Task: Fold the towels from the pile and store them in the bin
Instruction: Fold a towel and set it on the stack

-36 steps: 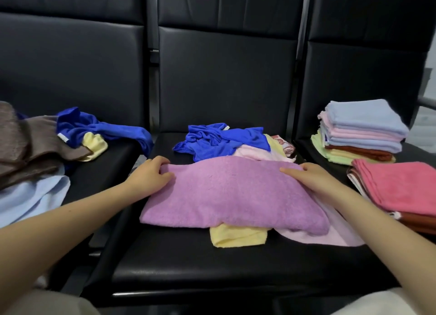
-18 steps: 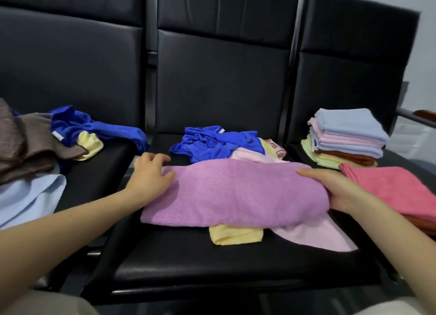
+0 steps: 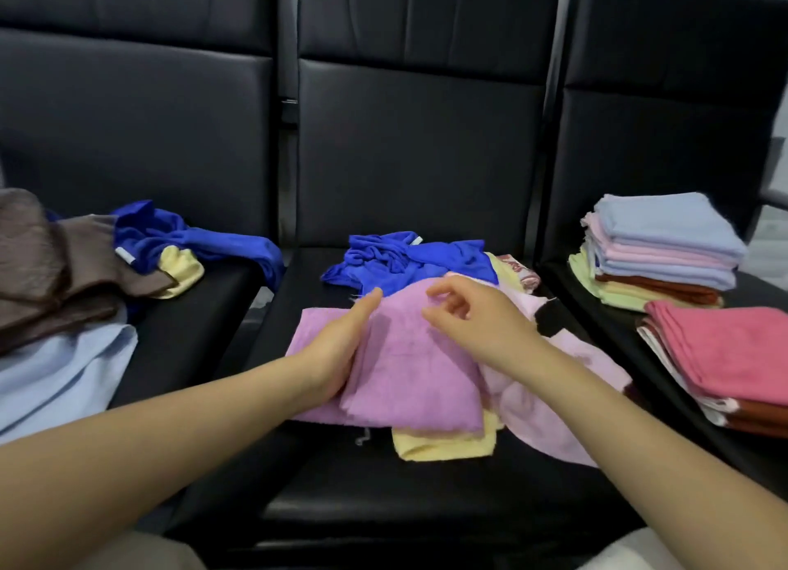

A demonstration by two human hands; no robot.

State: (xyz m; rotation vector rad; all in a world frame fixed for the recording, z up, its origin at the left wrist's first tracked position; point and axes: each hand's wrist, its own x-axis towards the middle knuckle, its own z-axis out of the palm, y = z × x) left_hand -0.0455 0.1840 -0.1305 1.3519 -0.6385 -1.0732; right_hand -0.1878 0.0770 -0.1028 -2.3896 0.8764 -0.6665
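Purple towel [image 3: 409,369]: on middle seat [image 3: 383,492], doubled over, atop yellow towel [image 3: 443,443] and pink towel [image 3: 550,407]. Left hand [image 3: 341,347]: fingers straight, pressed together, flat along the towel's left fold. Right hand [image 3: 477,317]: above the towel's far edge, fingers loosely curled, holding nothing visible; folded stacks [image 3: 665,249] far right.

- A row of three black padded seats with tall backs carries everything: left seat [image 3: 192,313], middle seat [image 3: 383,484], right seat [image 3: 597,313].
- Left seat: crumpled brown towels [image 3: 51,271], a light blue towel [image 3: 55,377] at the front, a blue cloth [image 3: 179,241] and a pale yellow cloth [image 3: 183,266] behind.
- Middle seat: a crumpled blue towel [image 3: 405,258] at the back, a purple towel [image 3: 409,377] in front of it, lying over a yellow towel [image 3: 443,443] and a pale pink towel [image 3: 550,411].
- Right seat: a tall stack of folded pastel towels [image 3: 665,245] at the back, a lower folded stack topped by a pink-red towel [image 3: 725,347] in front.
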